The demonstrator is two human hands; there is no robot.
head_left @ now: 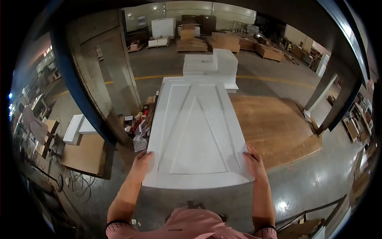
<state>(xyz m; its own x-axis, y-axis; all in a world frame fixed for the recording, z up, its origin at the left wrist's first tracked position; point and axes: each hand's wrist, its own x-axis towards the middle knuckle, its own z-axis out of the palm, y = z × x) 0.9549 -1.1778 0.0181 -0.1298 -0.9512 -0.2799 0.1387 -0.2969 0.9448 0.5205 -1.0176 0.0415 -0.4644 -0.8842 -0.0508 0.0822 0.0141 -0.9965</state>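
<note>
So I'm standing here watching this, clock set on the person with 12 straight ahead, going left to right. Way over around 10 there's a co-worker (32, 123), well off from the action. Nearer, also about 10, a stack of brown boards (82, 156) with a couple of white pieces (74, 130) on it. A blue-edged post (88, 104) stands at about 11, with a pile of odds and ends (140, 133) next to it.

Then the main event: the left hand (142, 161) is clamped on the white panel (195, 135) at its 8 o'clock, thumb at the edge; I can't really see where the other fingers end up, probably tucked under. The panel is right in front of the person, long way pointing to 12, slanted strips facing up. Just past it at 12 is a white stack (211, 65); can't tell if the far end is touching it. The right hand (253, 161) has the same sort of grip at the panel's 4 o'clock, fingers wrapped on the edge, partly hidden. At 2 there's a big flat brown sheet (274, 131), low down.

My read: this is the handling step, panel held two-handed. Next move probably calls for both hands working level and together, plus a bit of care for that far edge near the stack.
</note>
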